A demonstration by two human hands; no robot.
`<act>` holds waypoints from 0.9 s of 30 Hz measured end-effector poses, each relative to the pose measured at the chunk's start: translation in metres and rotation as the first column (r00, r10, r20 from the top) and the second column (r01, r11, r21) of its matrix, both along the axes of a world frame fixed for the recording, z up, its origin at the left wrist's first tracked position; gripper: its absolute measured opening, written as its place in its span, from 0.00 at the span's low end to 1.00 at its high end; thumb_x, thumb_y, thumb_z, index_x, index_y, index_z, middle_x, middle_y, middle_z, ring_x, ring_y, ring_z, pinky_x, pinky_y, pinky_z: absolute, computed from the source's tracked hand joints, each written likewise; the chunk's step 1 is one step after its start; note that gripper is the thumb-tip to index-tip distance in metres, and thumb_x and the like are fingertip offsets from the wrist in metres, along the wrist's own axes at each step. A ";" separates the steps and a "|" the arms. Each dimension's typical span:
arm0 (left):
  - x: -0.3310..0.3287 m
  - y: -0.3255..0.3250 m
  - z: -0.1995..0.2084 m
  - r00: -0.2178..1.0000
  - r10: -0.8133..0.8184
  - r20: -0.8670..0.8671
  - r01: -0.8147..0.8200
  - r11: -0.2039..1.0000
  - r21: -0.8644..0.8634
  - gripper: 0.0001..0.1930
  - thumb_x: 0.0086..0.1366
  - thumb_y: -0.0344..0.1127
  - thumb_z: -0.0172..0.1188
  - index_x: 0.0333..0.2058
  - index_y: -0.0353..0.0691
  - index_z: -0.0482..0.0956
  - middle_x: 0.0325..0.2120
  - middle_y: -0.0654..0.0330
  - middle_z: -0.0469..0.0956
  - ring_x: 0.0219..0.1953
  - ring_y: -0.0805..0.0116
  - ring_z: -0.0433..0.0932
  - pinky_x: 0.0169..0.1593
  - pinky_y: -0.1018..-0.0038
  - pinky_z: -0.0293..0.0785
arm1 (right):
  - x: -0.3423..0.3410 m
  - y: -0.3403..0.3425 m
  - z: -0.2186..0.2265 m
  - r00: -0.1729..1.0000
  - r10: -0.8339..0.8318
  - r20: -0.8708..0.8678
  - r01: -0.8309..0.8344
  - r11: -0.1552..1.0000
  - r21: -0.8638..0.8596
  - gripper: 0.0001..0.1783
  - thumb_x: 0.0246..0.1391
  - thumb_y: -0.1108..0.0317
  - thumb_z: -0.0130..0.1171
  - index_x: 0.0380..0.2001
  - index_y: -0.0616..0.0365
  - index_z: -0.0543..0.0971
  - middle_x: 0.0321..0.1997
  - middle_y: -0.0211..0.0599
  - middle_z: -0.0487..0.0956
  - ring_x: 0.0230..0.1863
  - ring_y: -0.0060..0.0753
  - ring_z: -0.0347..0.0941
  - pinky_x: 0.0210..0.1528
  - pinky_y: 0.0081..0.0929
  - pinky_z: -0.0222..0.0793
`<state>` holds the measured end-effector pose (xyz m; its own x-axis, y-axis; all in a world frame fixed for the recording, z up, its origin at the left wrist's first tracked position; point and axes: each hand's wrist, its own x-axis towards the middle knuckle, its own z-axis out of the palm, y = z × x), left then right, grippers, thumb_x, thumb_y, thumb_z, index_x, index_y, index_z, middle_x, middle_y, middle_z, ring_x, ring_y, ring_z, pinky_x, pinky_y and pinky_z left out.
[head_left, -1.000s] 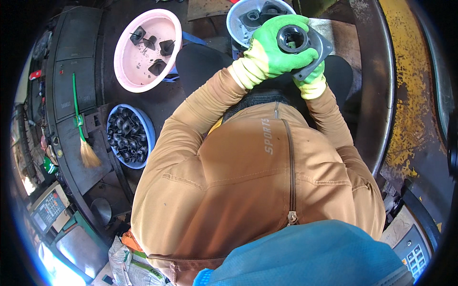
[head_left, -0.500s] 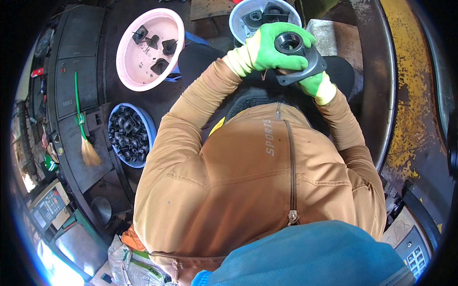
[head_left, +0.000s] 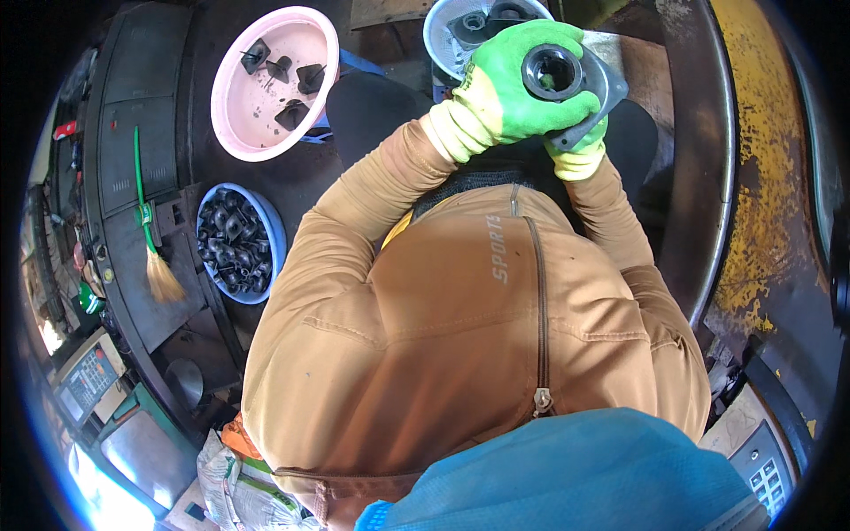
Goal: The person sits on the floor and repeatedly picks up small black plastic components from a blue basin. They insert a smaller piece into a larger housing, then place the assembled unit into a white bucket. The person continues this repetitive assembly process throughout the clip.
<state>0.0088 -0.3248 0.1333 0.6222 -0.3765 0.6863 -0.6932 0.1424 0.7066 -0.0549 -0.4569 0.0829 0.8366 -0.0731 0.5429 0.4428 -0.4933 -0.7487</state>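
A: Hands, what state?

B: Left hand (head_left: 506,87) was wrapped round the raised collar of a black part (head_left: 609,95), fingers over the far side, thumb along the near side. Right hand (head_left: 582,152) sat under the square flange, mostly hidden. Couldn't tell how its fingers were set.

A: Why grip it there?

B: Collar was round and stood proud, so it gave the palm something to close on. Flange was flat and wide; support from below made sense to stop it tipping, I judged.

A: And the angle?

B: Bore faced up toward my head, which gave me a view in. Green glove showed through the hole.

A: Where was the part?

B: Out in front, between my knees (head_left: 376,124), elbows bent, just on my side of the light basket (head_left: 436,42). Similar black pieces (head_left: 472,28) lay in that.

A: Other containers?

B: Pink basin (head_left: 233,88) ahead to the left, a few dark pieces (head_left: 310,79) lying scattered in it. Blue tub (head_left: 276,237) nearer me, heaped with small black pieces (head_left: 232,243). Separate tubs, presumably so lots didn't mix.

A: Broom (head_left: 142,181)?

B: Left of the tub, clear of both arms.
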 end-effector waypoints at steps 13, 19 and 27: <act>0.016 0.028 0.020 0.647 -0.645 -0.407 0.722 0.689 0.056 0.22 0.47 0.36 0.73 0.42 0.36 0.81 0.44 0.55 0.82 0.47 0.66 0.79 0.55 0.69 0.73 | -0.022 -0.011 0.023 0.797 0.479 -0.367 -0.422 0.877 0.229 0.29 0.46 0.69 0.71 0.53 0.56 0.73 0.52 0.35 0.77 0.52 0.33 0.74 0.54 0.31 0.72; 0.034 0.018 0.018 0.191 -0.878 -0.439 0.957 0.266 -0.115 0.25 0.44 0.35 0.70 0.44 0.34 0.80 0.48 0.53 0.80 0.51 0.62 0.77 0.59 0.66 0.68 | -0.025 0.025 0.020 0.806 0.536 -0.252 -0.381 0.794 0.473 0.29 0.51 0.69 0.67 0.56 0.58 0.72 0.53 0.35 0.76 0.54 0.33 0.73 0.56 0.32 0.70; 0.020 0.010 0.024 0.935 -0.256 -0.244 0.286 0.953 0.097 0.29 0.48 0.37 0.75 0.49 0.36 0.76 0.46 0.55 0.78 0.50 0.65 0.76 0.54 0.70 0.72 | 0.013 0.005 0.035 0.991 0.132 -0.008 -0.128 0.969 0.212 0.26 0.52 0.65 0.64 0.55 0.57 0.72 0.52 0.39 0.77 0.53 0.38 0.75 0.54 0.33 0.71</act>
